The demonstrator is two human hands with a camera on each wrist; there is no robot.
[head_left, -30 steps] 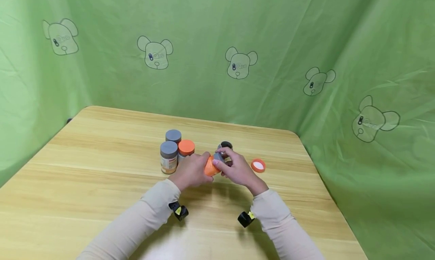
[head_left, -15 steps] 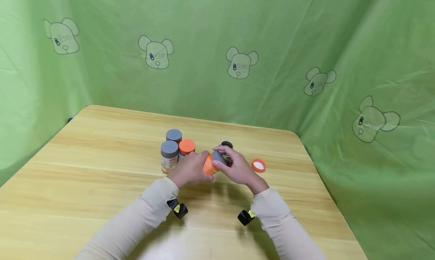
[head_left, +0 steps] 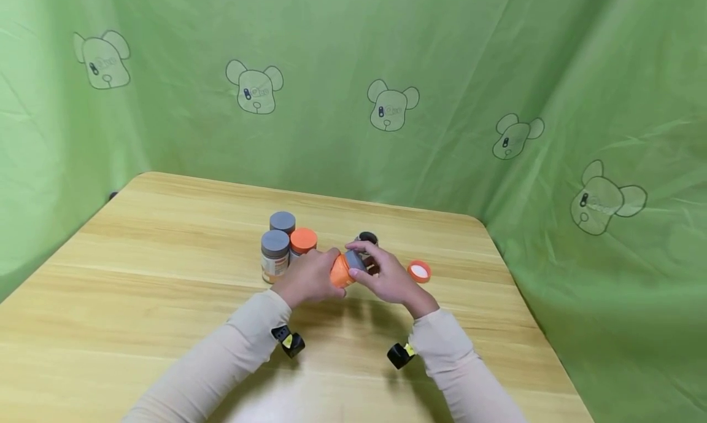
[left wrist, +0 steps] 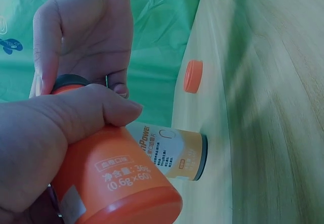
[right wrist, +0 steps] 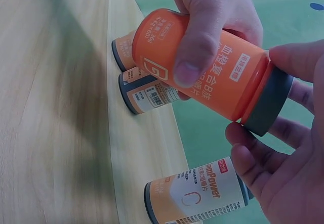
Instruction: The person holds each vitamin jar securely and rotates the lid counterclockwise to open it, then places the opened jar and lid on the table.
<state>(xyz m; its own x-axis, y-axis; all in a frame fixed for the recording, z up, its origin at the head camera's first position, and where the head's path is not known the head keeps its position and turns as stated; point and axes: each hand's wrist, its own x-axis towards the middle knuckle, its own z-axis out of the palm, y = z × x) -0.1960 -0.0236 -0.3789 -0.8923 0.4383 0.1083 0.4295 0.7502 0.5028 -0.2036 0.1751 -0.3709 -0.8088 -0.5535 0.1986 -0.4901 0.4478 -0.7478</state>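
Observation:
My left hand (head_left: 312,275) grips an orange supplement jar (right wrist: 202,64) around its body, thumb across the label, holding it tilted above the table. A dark grey lid (right wrist: 268,102) sits on the jar's mouth. My right hand (head_left: 386,275) holds this lid, thumb on one side and fingertips on the other. Behind the right hand stands a white and orange jar (right wrist: 195,191) with a dark round top (head_left: 367,236), partly hidden in the head view. An orange lid (head_left: 420,271) lies right of the right hand, its white inside showing.
Left of the hands, two jars with grey lids, a front one (head_left: 275,257) and a back one (head_left: 282,220), stand close to an orange-lidded jar (head_left: 303,240). The wooden table (head_left: 166,257) is bordered by a green curtain (head_left: 331,147) behind and at the sides.
The right hand's fingers have shifted around the grey lid, and the lid has turned slightly on the orange jar. The left hand keeps its grip, nearly still.

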